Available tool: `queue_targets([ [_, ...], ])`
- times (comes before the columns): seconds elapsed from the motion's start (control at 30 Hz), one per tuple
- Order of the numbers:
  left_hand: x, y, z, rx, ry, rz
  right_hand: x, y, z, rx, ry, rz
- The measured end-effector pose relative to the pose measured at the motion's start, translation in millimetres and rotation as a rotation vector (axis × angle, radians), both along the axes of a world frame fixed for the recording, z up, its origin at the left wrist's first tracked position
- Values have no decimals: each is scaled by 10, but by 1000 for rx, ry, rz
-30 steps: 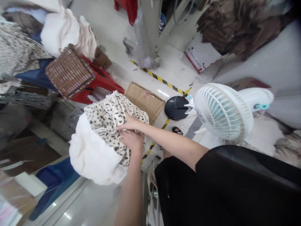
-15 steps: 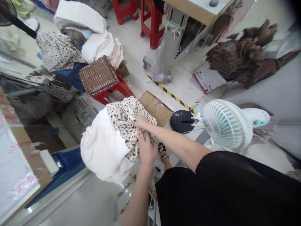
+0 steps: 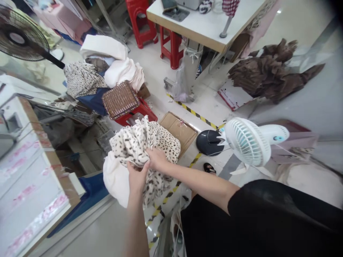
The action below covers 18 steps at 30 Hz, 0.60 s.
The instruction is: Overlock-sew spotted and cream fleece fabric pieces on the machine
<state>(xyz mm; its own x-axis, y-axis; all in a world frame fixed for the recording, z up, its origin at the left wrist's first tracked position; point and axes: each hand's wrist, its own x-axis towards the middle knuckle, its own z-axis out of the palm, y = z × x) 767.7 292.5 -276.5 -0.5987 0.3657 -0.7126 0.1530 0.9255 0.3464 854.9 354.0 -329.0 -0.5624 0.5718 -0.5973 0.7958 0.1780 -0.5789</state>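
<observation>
With 12 o'clock set at the top of my head-camera view, I read both hands at mid-frame. The right hand (image 3: pixel 158 159) and the left hand (image 3: pixel 137 177) stand just apart, each closed on the spotted cloth (image 3: pixel 146 141). The white cloth (image 3: pixel 115 180) backs it. The bundle touches both hands and spreads from the 9 o'clock to the 12 o'clock side of them, with a spotted fold also hanging below at 5 o'clock.

Containers: a cardboard box (image 3: pixel 178 132) lies on the floor at 1 o'clock from the hands, close beside the bundle. I cannot see inside it. A clear plastic bag (image 3: pixel 180 84) stands farther out at 12 o'clock, and its contents are too unclear to name.

A red stool (image 3: pixel 140 114) at 12 o'clock carries a woven mat (image 3: pixel 120 100), with a heap of folded fabric (image 3: pixel 118 67) just behind it. A white fan (image 3: pixel 248 142) stands at 3 o'clock, beside its round black base (image 3: pixel 209 142).
</observation>
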Motion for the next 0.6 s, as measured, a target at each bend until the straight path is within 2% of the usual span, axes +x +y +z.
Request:
queue_targets([
  [0.13,-186,197,-212,-23,33,-54,-203,-303,193,27,73,106],
  [0.33,-287,309,-522,-252,90,-132,-226,-607,154,42,75,136],
  [0.5,-210,314,-753,-355,127,-223,-82,-622,73,-30,132,225],
  [0.6,-223,233,-798,-433,124,-259,107,-557,74,-85,246,279],
])
